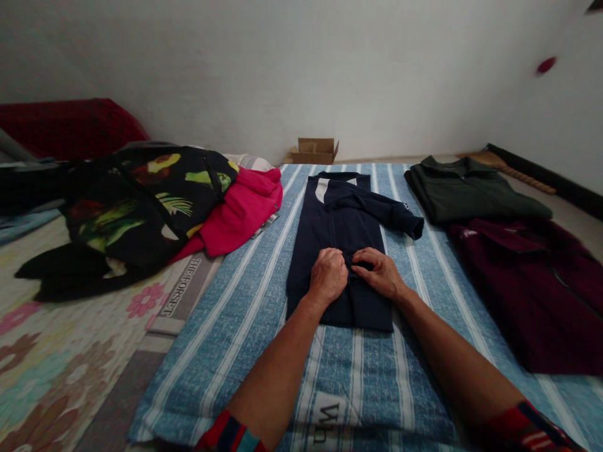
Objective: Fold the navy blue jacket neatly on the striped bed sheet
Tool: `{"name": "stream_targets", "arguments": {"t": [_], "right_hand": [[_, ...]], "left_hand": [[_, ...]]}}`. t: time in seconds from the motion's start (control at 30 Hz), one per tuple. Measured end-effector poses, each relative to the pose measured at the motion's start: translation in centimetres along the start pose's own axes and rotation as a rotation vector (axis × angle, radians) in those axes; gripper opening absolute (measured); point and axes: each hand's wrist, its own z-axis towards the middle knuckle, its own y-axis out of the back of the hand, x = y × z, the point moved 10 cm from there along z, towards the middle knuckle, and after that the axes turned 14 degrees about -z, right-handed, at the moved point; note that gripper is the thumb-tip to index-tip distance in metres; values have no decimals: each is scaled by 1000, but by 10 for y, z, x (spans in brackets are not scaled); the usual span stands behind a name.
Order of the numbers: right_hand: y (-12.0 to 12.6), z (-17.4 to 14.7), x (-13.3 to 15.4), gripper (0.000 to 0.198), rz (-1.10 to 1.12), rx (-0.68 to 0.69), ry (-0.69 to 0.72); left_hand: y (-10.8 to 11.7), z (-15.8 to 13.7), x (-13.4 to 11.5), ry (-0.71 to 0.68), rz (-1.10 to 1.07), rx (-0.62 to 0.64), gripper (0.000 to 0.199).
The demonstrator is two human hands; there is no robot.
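A navy jacket (336, 232) with white patches near its collar lies partly folded into a long rectangle. One sleeve (393, 210) sticks out past its right side. On the lower middle of the jacket, my left hand (330, 274) is closed, its fingers curled on the cloth. Close beside it, my right hand (379, 271) pinches the fabric between thumb and fingers. The exact bit of cloth in the fingertips is partly hidden. Both hands work along the jacket's centre line, almost touching each other.
Beneath the jacket is a blue striped cloth (226, 342). To the right lie a folded dark green garment (475, 191) and a folded maroon garment (532, 289). Leftward, a patterned black garment (151, 210) and a pink one (245, 210) are heaped. A cardboard box (315, 150) stands by the wall.
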Motion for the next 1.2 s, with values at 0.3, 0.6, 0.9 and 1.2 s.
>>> {"name": "stream_targets", "arguments": {"t": [0.3, 0.6, 0.9, 1.2], "right_hand": [[0, 0, 0, 7, -5, -7, 5], [0, 0, 1, 8, 0, -1, 1], [0, 0, 0, 7, 5, -5, 4], [0, 1, 1, 7, -4, -13, 16]], "left_hand": [[0, 0, 1, 7, -4, 0, 16], [1, -1, -1, -15, 3, 1, 16], [1, -1, 0, -6, 8, -7, 17], [0, 0, 1, -2, 7, -2, 16]]}}
